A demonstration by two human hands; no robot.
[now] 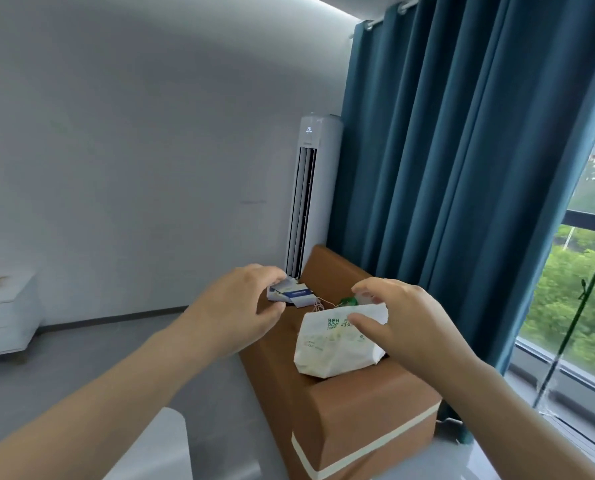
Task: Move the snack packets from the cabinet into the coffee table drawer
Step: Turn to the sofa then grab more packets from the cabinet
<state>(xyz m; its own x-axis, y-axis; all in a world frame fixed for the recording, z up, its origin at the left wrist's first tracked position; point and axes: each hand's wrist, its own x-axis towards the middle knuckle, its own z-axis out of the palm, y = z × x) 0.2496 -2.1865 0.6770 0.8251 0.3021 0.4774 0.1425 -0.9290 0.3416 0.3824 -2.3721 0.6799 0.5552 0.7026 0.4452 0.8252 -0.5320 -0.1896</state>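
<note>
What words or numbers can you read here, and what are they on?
"BEN" above "PO", rest hidden: white packet.
"26", faint: air conditioner display.
Print on the blue-and-white packet: too blurred to read.
Smaller print on the white packet: too blurred.

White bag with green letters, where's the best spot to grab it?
Pinch its folded top edge from above, where the right hand is. The white bag sits on the brown surface, bulging below, so the flatter top looks easiest to pinch.

Bare left hand [240,306] and uncovered left forearm [116,396] fill the frame's lower left; bare right hand [407,323] and uncovered right forearm [518,410], the lower right.
</note>
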